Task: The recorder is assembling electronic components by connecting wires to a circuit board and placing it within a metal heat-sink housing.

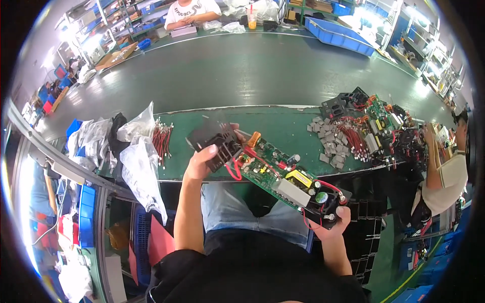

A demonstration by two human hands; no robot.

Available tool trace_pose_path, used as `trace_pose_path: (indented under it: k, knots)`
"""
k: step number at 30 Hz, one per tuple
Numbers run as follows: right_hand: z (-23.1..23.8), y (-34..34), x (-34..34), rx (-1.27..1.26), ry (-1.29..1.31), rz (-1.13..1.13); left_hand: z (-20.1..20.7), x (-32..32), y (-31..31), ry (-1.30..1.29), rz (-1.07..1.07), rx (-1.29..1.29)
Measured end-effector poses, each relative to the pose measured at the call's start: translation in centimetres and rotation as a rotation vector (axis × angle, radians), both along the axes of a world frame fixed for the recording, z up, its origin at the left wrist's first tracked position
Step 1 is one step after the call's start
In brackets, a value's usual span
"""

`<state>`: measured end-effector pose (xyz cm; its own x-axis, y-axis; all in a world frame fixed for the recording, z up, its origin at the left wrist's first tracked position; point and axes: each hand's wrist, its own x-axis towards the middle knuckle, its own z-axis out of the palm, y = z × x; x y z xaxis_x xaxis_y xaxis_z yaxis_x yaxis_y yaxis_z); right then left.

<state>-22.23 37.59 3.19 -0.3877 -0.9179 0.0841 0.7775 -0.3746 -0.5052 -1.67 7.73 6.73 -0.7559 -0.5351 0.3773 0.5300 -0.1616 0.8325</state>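
My left hand (200,162) is closed round a black slotted end panel (222,151), thumb on its near side and fingertips showing behind it. Red wires link this panel to a long green circuit board (262,173), which slants down to the right. The board carries capacitors, a yellow-wrapped transformer (299,178) and a pale grey block (293,193). At its lower right end is a second black panel (331,203) with metal terminals and red wires. My right hand (333,225) grips this end, thumb up beside a terminal; its other fingers are mostly hidden underneath.
Grey small blocks (333,144), red wire bundles (353,139) and more boards with black panels (379,118) are piled right. Clear plastic bags (139,161) and red wires (162,141) lie left. Beyond the dark belt (222,76), a person sits near a blue tray (338,36); another person is at right.
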Motion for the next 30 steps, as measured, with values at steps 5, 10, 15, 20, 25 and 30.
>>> trace_pose_path:
  k: [5,10,15,20,25,30]
  knots:
    - [-1.6,2.6,0.3,0.062,0.052,-0.118,1.4,-0.9,0.8,-0.368,0.066,-0.253]
    - [-2.5,3.7,0.2,0.123,0.15,-0.268,2.5,-6.7,0.3,-0.466,-0.108,-0.47]
    - [-5.0,5.7,-0.9,0.208,0.093,-0.366,0.1,-9.8,-1.3,-0.369,-0.258,-0.456]
    - [-7.4,6.6,-0.9,0.257,0.008,-0.384,-1.9,-10.5,-0.2,-0.391,-0.267,-0.341]
    - [-7.0,5.3,0.1,0.332,0.016,-0.364,-1.9,-9.8,0.0,-0.419,-0.153,-0.455]
    - [-7.3,5.0,0.2,0.376,-0.006,-0.302,-2.4,-8.1,0.4,-0.496,-0.002,-0.556]
